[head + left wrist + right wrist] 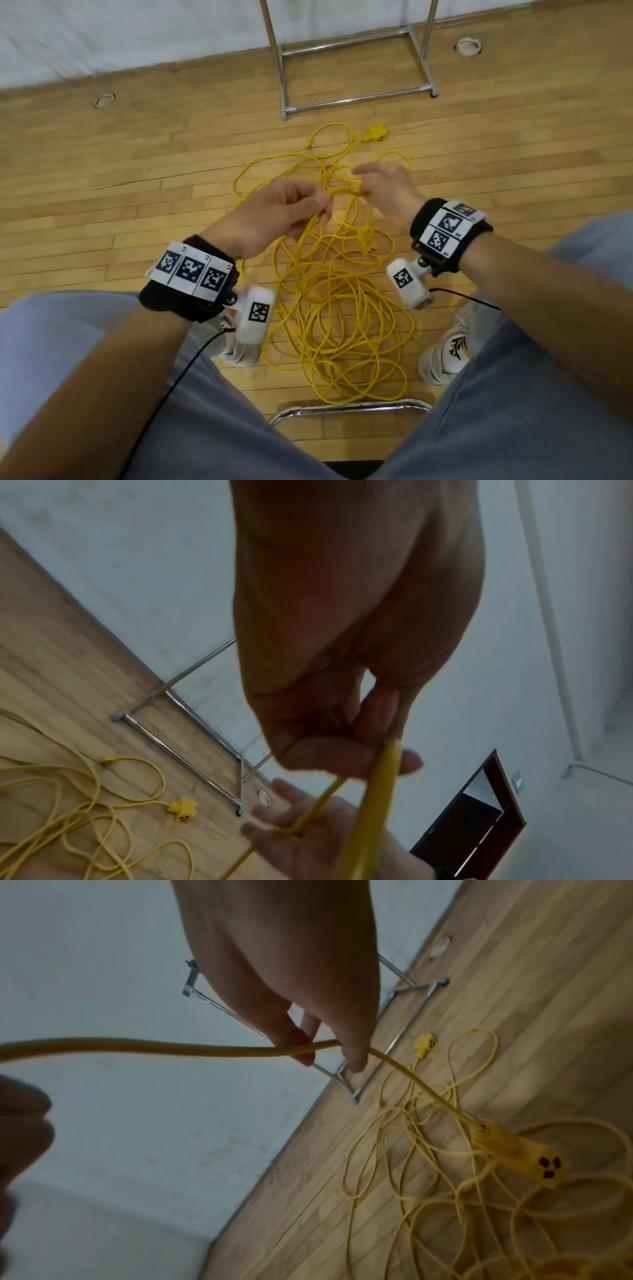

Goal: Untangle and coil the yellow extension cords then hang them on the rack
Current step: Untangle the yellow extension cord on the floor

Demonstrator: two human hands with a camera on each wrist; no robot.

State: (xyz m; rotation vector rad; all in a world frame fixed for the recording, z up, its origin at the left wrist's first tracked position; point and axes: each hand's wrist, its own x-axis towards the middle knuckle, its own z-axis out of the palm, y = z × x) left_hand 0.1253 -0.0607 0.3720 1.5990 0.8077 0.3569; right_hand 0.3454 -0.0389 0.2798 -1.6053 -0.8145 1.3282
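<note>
A tangle of yellow extension cords [342, 308] lies on the wooden floor between my feet. My left hand [291, 209] pinches a strand of cord [383, 777] between thumb and fingers. My right hand [380, 188] pinches the same raised stretch of cord [205, 1047] a little to the right. From the right hand the cord hangs down to a yellow socket end [520, 1153], also seen below the hand [368, 240]. A second socket end [376, 134] and a plug [310, 145] lie on the floor near the chrome rack [356, 99].
The rack's base [178, 739] stands against the white wall [137, 34]. Two round floor fittings [104, 100] [467, 46] sit in the boards. A chrome chair rail [349, 407] runs between my knees. My white shoes [445, 353] flank the cord pile. A dark doorway [479, 818] shows at the right.
</note>
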